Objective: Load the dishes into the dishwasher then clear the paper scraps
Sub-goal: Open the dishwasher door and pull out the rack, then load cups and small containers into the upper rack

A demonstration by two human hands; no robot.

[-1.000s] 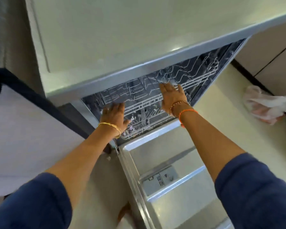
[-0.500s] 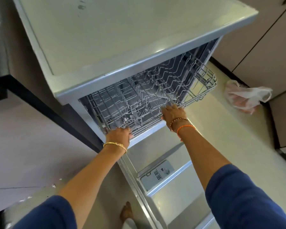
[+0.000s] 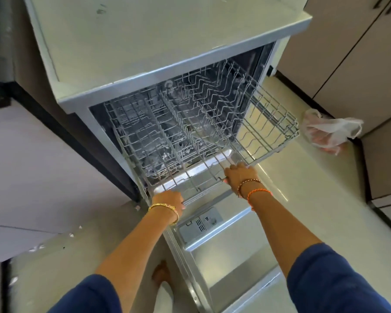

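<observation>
The dishwasher [image 3: 167, 53] stands open, its steel door [image 3: 230, 256] folded down flat in front of me. A grey wire rack [image 3: 269, 123] is slid partway out over the door and holds no dishes that I can see. My left hand [image 3: 168, 201] grips the rack's front rail at its left end. My right hand [image 3: 240, 175] grips the same rail further right. Small white paper scraps [image 3: 71, 234] lie on the floor to the left of the door.
A crumpled plastic bag [image 3: 332, 129] lies on the floor at the right, against beige cabinets [image 3: 348, 53]. A dark-edged panel [image 3: 43, 154] stands left of the machine. My bare foot [image 3: 160, 273] is beside the door's left edge.
Both hands went from reaching inside the machine to holding the rack's front rail, and the rack has slid out towards me over the open door.
</observation>
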